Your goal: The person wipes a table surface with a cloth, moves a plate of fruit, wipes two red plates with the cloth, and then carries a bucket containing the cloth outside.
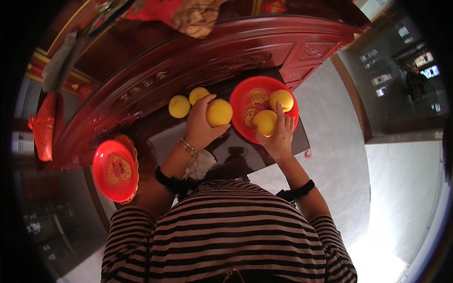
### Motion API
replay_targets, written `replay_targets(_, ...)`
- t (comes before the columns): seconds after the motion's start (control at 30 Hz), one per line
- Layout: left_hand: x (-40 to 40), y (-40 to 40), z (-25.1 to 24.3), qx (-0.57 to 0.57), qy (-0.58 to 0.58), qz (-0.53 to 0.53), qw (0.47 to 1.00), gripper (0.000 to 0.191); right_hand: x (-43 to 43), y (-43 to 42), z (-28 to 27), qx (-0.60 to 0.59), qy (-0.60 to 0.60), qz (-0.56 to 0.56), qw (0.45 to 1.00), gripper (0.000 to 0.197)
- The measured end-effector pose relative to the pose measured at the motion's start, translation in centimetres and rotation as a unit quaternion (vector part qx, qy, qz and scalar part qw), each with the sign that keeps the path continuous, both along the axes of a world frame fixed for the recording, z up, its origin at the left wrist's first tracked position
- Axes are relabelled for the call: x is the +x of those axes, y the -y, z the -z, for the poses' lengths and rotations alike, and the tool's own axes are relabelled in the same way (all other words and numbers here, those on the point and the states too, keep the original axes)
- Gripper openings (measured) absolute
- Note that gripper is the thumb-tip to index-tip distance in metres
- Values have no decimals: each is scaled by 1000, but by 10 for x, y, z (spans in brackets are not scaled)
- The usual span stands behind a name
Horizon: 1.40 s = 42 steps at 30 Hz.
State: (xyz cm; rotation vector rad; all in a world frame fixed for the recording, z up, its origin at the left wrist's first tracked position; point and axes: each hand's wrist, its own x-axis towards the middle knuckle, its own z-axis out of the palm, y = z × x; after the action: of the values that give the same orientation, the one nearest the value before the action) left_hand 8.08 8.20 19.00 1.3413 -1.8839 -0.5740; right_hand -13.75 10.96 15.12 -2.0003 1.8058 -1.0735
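Observation:
My left hand [201, 127] grips a round yellow fruit [219, 113], held just left of a round red plate [244, 88] with gold patterns on its base. Inside the plate, the fingers of my right hand [279, 136] close around a second yellow fruit [265, 122]. Behind it, another yellow fruit [281, 99] rests near the plate's right side, close to my right fingertips. Two more fruits, a front one [179, 106] and a back one [199, 94], sit together on the dark tabletop beyond my left hand.
More red plates [115, 171] with gold patterns lie at the table's left end. A crumpled white cloth or tissue [201, 165] is beside my left wrist. The carved red wooden cabinet [226, 46] rises behind the dark glossy table [244, 157]. A red bag [44, 127] hangs at far left.

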Motion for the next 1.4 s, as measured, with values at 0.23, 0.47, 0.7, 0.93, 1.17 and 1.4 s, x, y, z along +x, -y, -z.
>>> replay_targets(0.23,43,-39,23,86,-27,-159,983,69,52,11,-26,-33,9,-137,990,94)
replay_targets(0.47,55,-38,47,48,41,-206,977,65,110,24,-10,-4,-130,-166,977,89)
replay_targets(0.7,54,-33,53,40,46,-193,979,66,122,33,-3,-56,-232,-169,956,87)
replay_targets(0.93,49,-34,46,32,54,-189,980,69,118,21,-8,-43,-214,-199,955,83)
replay_targets(1.17,53,-34,44,47,27,-169,984,80,99,16,-23,-23,-170,-161,972,84)
replay_targets(1.4,57,-40,37,78,14,-166,983,88,2,58,-12,-38,-200,102,974,80)
